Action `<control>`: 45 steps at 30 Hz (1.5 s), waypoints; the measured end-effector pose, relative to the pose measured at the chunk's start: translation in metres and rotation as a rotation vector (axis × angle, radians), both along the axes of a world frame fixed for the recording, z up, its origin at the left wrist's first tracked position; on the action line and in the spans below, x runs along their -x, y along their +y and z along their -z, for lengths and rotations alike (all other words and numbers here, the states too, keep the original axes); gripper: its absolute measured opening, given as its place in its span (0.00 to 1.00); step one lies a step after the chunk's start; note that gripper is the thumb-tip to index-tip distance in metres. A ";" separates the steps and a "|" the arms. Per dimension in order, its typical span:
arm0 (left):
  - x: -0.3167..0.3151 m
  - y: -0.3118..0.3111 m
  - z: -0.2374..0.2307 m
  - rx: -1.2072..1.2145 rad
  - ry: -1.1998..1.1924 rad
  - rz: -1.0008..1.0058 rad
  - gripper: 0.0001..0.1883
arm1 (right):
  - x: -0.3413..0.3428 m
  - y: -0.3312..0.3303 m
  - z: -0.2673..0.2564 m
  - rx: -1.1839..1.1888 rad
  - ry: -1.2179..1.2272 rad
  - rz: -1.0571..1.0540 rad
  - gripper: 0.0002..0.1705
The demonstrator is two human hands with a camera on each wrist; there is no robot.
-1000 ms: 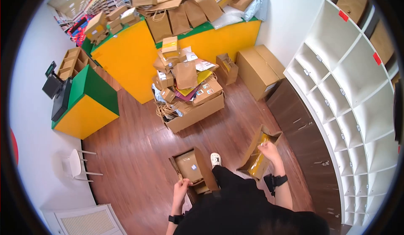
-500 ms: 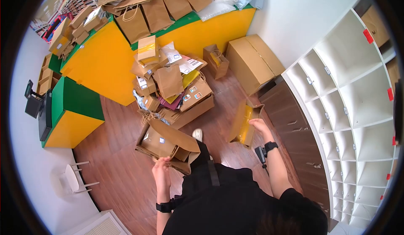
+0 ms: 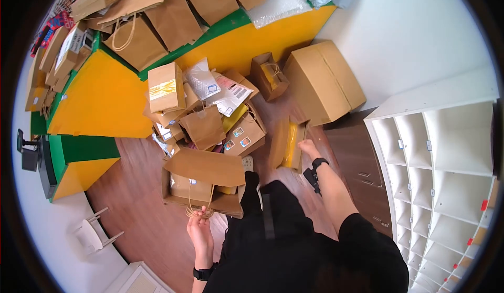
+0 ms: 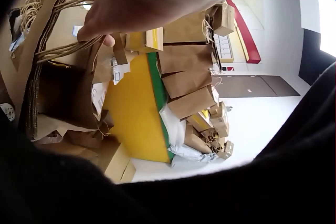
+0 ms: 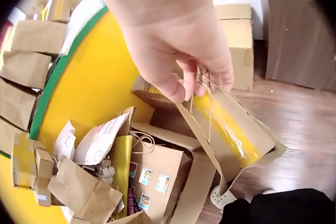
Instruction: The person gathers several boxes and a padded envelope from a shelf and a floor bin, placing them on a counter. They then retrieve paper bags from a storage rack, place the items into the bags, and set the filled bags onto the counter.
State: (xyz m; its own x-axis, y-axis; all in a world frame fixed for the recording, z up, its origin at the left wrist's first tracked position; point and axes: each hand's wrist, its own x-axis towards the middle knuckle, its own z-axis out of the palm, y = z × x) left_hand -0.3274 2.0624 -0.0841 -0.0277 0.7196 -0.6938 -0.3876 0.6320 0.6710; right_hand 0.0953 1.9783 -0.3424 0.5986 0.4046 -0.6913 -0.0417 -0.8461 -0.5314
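Note:
My left hand (image 3: 200,232) grips the several twisted paper handles (image 4: 65,50) of a wide brown paper bag (image 3: 205,167). Cardboard boxes (image 3: 197,190) show inside its mouth. In my right hand (image 3: 308,147) are the string handles (image 5: 209,90) of a smaller brown paper bag (image 5: 199,132), pinched between thumb and fingers. A package with yellow tape (image 5: 231,129) lies inside that bag. Both bags hang in front of my legs, close to a heap of parcels. The left bag overlaps the heap's near edge in the head view.
Boxes, mailers and a flat paper bag (image 3: 203,125) make up the heap. Beyond it runs a yellow counter (image 3: 105,101) loaded with paper bags. A standing paper bag (image 3: 269,77) and a large carton (image 3: 325,80) are near the wall. White shelving (image 3: 446,151) is on the right.
The view has moved forward, so the heap and counter appear nearer. Both bags have come closer to the heap, and the left one has turned its wide side toward me. Both hands keep their handles.

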 end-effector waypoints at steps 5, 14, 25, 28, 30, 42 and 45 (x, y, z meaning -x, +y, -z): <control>-0.025 0.011 0.001 0.119 0.022 -0.057 0.02 | -0.017 0.058 0.034 0.177 -0.118 -0.276 0.09; -0.105 -0.007 -0.004 0.249 -0.031 -0.162 0.03 | -0.053 0.113 0.069 0.003 0.125 -0.324 0.11; -0.216 0.029 0.014 0.354 -0.373 -0.249 0.02 | -0.059 0.085 -0.069 0.043 0.497 -0.688 0.44; -0.247 0.048 0.005 0.311 -0.441 -0.170 0.03 | -0.065 0.089 -0.110 -0.105 0.541 -0.636 0.51; -0.256 0.068 0.006 0.225 -0.505 -0.174 0.05 | -0.069 0.100 -0.114 -0.306 0.362 -0.630 0.49; -0.242 0.109 0.142 0.345 -0.563 0.022 0.09 | -0.077 0.203 -0.026 -0.264 0.045 -0.002 0.29; -0.244 0.104 0.146 0.408 -0.453 0.200 0.08 | -0.083 0.193 -0.045 -0.143 -0.229 -0.122 0.20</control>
